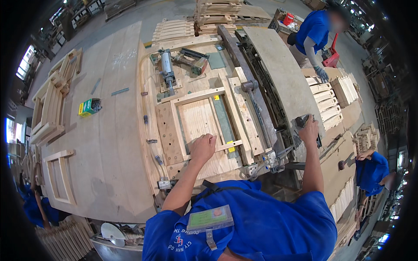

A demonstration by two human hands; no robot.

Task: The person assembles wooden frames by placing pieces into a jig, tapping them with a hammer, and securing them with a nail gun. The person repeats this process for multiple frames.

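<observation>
A light wooden frame (175, 117) lies in a wooden jig (167, 130) in front of me. My left hand (203, 148) is over the frame's near rail, its fingers curled; what they hold, if anything, is hidden. Out to the right, my right hand (308, 129) closes on a dark, blocky object (301, 121) on a long grey-beige surface (278, 65); its kind is unclear. Beyond the frame, a pneumatic cylinder (166, 63) and a nail gun (193, 62) lie on the jig board. A metal bar (257, 100) runs along the jig's right side.
On the left tabletop (117, 161) are a green-yellow box (89, 107), metal strips (120, 92), a small frame (61, 176) and stacked frames (50, 102). An air hose (145, 104) runs along the jig. Co-workers in blue (313, 30) (372, 172) stand by wooden slats (326, 102).
</observation>
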